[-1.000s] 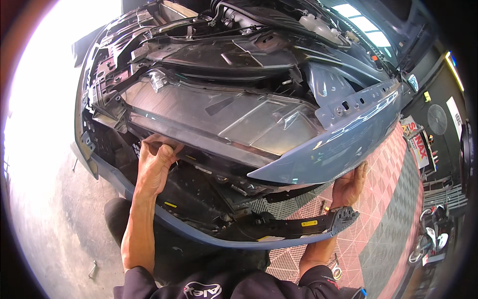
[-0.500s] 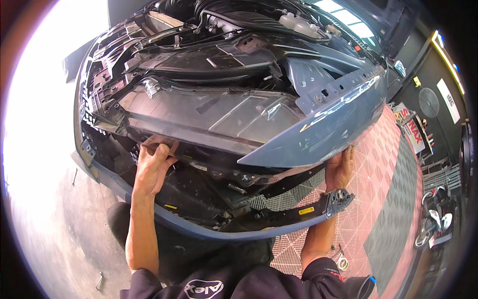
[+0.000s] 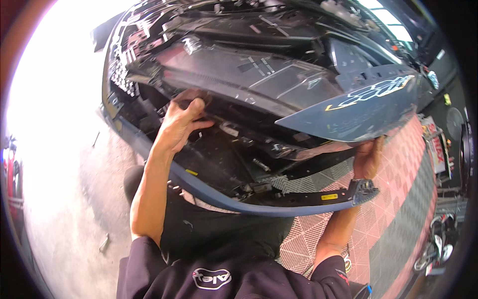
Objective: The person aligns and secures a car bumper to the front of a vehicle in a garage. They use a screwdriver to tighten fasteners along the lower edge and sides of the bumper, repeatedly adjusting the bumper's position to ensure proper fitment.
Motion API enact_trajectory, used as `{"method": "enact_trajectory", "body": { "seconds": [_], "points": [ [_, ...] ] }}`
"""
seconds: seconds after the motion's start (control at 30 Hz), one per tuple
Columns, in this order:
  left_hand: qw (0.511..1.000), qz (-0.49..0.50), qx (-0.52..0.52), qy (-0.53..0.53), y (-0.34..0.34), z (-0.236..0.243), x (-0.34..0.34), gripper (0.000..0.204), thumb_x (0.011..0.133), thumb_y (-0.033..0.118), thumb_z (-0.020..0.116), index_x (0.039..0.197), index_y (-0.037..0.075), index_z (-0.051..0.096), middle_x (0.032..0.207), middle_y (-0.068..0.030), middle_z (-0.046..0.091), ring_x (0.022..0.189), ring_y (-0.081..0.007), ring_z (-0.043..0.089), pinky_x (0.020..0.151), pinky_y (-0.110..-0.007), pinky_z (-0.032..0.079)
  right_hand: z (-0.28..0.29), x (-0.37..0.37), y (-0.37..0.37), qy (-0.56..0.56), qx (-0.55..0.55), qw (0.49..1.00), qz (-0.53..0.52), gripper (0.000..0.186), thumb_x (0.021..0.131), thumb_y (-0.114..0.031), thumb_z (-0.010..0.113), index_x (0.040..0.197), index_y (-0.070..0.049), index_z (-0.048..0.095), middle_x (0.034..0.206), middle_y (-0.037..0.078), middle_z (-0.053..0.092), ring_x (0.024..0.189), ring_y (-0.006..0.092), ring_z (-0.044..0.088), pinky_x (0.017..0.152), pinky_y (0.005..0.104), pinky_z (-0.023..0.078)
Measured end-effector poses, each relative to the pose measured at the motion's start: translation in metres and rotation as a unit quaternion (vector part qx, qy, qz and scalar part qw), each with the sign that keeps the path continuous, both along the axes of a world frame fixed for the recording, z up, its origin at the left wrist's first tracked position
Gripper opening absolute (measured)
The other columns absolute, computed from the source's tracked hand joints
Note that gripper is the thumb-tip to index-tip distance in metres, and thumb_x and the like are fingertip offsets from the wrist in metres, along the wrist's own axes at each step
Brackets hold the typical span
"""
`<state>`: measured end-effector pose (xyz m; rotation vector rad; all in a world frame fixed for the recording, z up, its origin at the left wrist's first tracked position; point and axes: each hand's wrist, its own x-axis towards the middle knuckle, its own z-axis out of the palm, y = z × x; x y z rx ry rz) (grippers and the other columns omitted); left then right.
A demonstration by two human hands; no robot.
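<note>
A large car headlight (image 3: 234, 74) with a dark housing and clear lens sits at the front corner of a blue-grey car. My left hand (image 3: 177, 127) is closed on its lower inner edge, thumb on top, with some fingers hidden behind the edge. Under the headlight's outer end, by the pointed tail of the fender (image 3: 356, 112), my right hand (image 3: 367, 159) presses up from below with its fingertips partly hidden. The loosened bumper cover (image 3: 239, 207) hangs below, between my body and the headlight, and my right forearm passes beneath its end.
Engine-bay parts (image 3: 279, 25) lie beyond the headlight. Red and grey floor tiles (image 3: 393, 199) spread to the right, and a bare concrete floor (image 3: 74, 209) lies left with a small metal tool (image 3: 103, 242) on it. Equipment (image 3: 438, 244) stands along the right wall.
My view has shifted, so the car sits farther right and higher in the picture. Both hands keep their places at the headlight; the left fingers look more spread.
</note>
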<state>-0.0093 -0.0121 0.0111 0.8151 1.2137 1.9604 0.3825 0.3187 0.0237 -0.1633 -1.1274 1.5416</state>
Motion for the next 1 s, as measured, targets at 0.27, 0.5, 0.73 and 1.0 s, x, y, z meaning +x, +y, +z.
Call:
{"method": "enact_trajectory", "body": {
  "seconds": [0.27, 0.5, 0.73, 1.0],
  "points": [
    [0.999, -0.006, 0.032, 0.014, 0.002, -0.016, -0.008, 0.049, 0.101, 0.041, 0.066, 0.132, 0.005, 0.054, 0.136, -0.0142, 0.061, 0.131, -0.0359, 0.059, 0.093, -0.059, 0.057, -0.010, 0.002, 0.007, 0.009, 0.000, 1.000, 0.021, 0.050, 0.103, -0.015, 0.064, 0.145, -0.009, 0.039, 0.137, 0.009, 0.058, 0.118, 0.0219, 0.059, 0.096, 0.0356, 0.050],
    [0.998, -0.001, 0.052, -0.031, -0.009, -0.027, -0.015, 0.054, 0.101, 0.039, 0.066, 0.143, 0.009, 0.049, 0.142, -0.0163, 0.057, 0.136, -0.0390, 0.053, 0.096, -0.056, 0.057, 0.012, -0.019, -0.018, 0.042, -0.033, 0.998, 0.027, 0.029, 0.109, -0.041, 0.051, 0.120, -0.014, 0.057, 0.114, 0.001, 0.064, 0.095, 0.0135, 0.057, 0.086, 0.0339, 0.045],
    [0.993, -0.048, 0.046, -0.093, -0.007, -0.017, -0.011, 0.054, 0.100, 0.032, 0.069, 0.145, 0.009, 0.047, 0.147, -0.0205, 0.052, 0.131, -0.0407, 0.055, 0.100, -0.058, 0.053, 0.000, 0.003, -0.026, 0.029, -0.004, 0.999, 0.022, 0.067, 0.106, -0.058, 0.042, 0.144, -0.003, 0.046, 0.145, 0.020, 0.055, 0.129, 0.0367, 0.057, 0.110, 0.0504, 0.043],
    [0.993, -0.046, 0.041, -0.105, 0.001, -0.005, -0.006, 0.039, 0.096, 0.020, 0.077, 0.131, 0.009, 0.063, 0.126, -0.0094, 0.068, 0.111, -0.0208, 0.065, 0.092, -0.053, 0.056, -0.091, 0.066, -0.156, 0.180, -0.245, 0.822, -0.481, 0.063, 0.107, -0.043, 0.033, 0.147, 0.006, 0.033, 0.139, 0.026, 0.054, 0.132, 0.0368, 0.049, 0.111, 0.0517, 0.041]
  ]
}}
